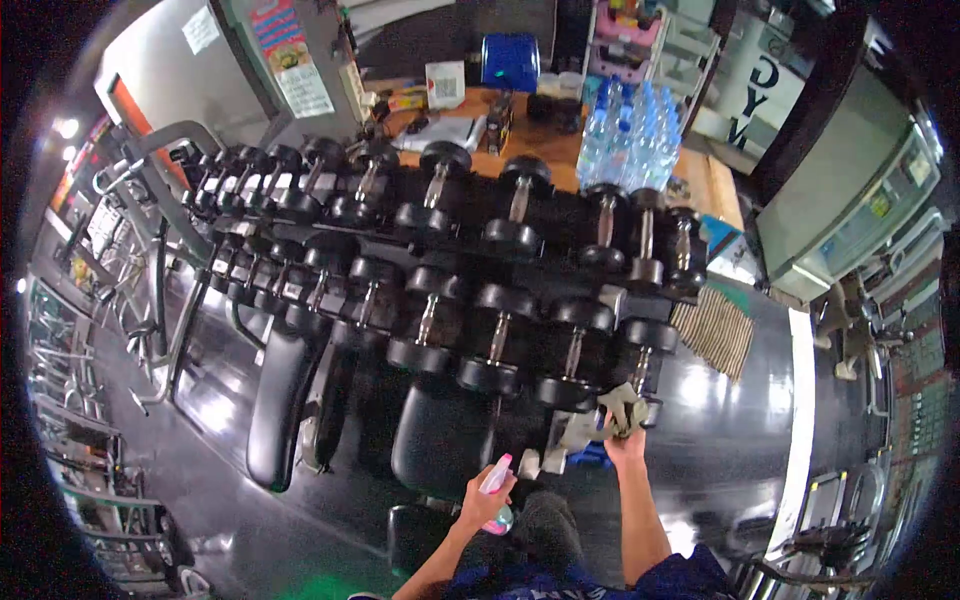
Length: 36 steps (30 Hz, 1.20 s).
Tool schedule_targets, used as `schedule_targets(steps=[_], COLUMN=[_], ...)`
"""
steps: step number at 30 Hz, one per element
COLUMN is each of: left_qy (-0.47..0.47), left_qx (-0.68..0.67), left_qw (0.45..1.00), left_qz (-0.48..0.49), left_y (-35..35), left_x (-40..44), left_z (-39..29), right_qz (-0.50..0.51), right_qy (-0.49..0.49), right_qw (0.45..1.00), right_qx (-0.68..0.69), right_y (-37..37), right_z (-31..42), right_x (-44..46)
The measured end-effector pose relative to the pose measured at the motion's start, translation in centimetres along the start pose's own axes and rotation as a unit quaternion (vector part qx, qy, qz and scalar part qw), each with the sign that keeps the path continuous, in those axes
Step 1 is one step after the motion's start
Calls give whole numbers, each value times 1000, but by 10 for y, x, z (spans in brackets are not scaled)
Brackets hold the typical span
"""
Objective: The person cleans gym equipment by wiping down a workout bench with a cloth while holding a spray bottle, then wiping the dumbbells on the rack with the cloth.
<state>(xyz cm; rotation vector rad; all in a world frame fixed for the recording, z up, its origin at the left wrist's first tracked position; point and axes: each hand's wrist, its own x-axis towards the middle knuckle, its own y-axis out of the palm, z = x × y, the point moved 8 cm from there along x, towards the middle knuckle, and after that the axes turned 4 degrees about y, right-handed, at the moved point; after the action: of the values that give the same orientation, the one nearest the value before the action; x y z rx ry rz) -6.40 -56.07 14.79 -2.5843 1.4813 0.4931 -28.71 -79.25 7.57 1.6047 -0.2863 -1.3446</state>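
My left hand (478, 503) is wrapped round a spray bottle with a pink-and-white spray head (497, 474), held low in front of my legs. A crumpled greyish cloth (624, 408) is gripped in my right hand (627, 449), at the right end of the lower rack row. The cloth overlaps the lower end of the last dumbbell (650, 338) there; whether it presses on it I cannot tell. Just left of that lies another black dumbbell (574, 352) with a chrome handle. My right fingers are partly hidden by the cloth.
Two rows of dumbbells fill the rack (460, 255). Behind it, a wooden counter (545, 150) carries several water bottles (630, 135). Black padded benches (282, 410) stand before the rack at left. A striped mat (716, 333) lies on the floor at right.
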Motion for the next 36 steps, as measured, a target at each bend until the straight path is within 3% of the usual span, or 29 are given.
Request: schedule_targets(steps=[4, 10, 13, 17, 20, 23, 26, 29, 30, 32, 34, 36], left_qy=[29, 42, 54, 190, 239, 273, 316, 264, 250, 191, 129, 155], left_qx=[-38, -49, -69, -18, 99, 189, 187, 129, 107, 104, 106, 86], left_qw=[999, 996, 993, 979, 960, 937, 925, 946, 951, 962, 970, 966], left_qz=[16, 67, 74, 77, 104, 105, 96, 135, 150, 165, 178, 190], left_y=[4, 8, 10, 19, 30, 39, 52, 64, 71, 86, 97, 112], left_x=[-9, -24, -30, -36, -43, -33, -24, 9, 22, 51, 82, 120], left_z=[-29, -65, -92, -118, -152, -164, -198, -197, -202, -211, -220, -227], right_qz=[12, 50, 37, 75, 148, 121, 110, 67, -1, -35, -14, 13], right_qy=[12, -62, -56, -87, -114, -127, -120, -152, -173, -279, -298, -298], right_qw=[987, 966, 980, 970, 942, 949, 956, 958, 944, 824, 595, 694], right_qx=[-163, -247, -187, -215, -277, -260, -244, -235, -281, -492, -747, -655], right_y=[22, 33, 39, 55, 61, 46, 37, 36, 25, 1, 39, 85], right_z=[6, 11, 12, 24, 33, 38, 36, 33, 41, 59, 57, 63], right_x=[-61, -139, -171, -197, -200, -186, -167, -142, -123, -94, -89, -98])
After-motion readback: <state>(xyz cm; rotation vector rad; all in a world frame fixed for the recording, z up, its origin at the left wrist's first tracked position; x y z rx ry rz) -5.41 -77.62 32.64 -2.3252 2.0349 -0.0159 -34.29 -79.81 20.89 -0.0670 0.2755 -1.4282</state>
